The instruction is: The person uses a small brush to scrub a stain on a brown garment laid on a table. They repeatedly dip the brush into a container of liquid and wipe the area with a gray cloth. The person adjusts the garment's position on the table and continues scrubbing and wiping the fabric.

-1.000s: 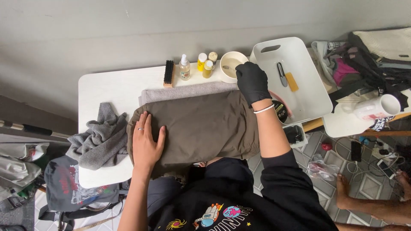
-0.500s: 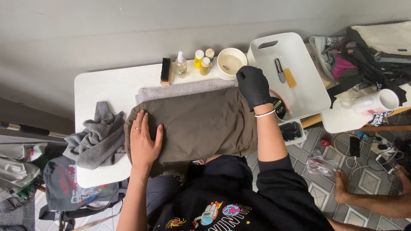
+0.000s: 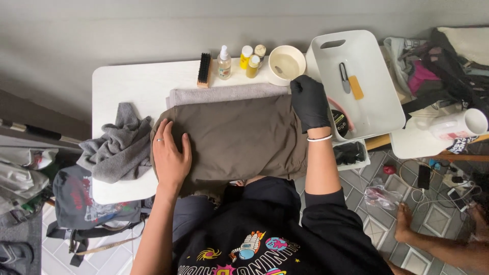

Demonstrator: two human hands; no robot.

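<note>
Head view: the bare left hand is lying flat, fingers spread and gripping nothing, on the left end of the folded olive-brown garment, while the black-gloved right hand is pressing open-palmed on its right edge; judging from this, keeping both palms flat and pressure even matters for a smooth fold. The garment is sitting mid-worktop over a grey towel, with a crumpled grey cloth to the left, a brush, small bottles, a bowl and a white tray behind and to the right, and tiled floor below.

brush, bottles, bowl, white tray
</note>
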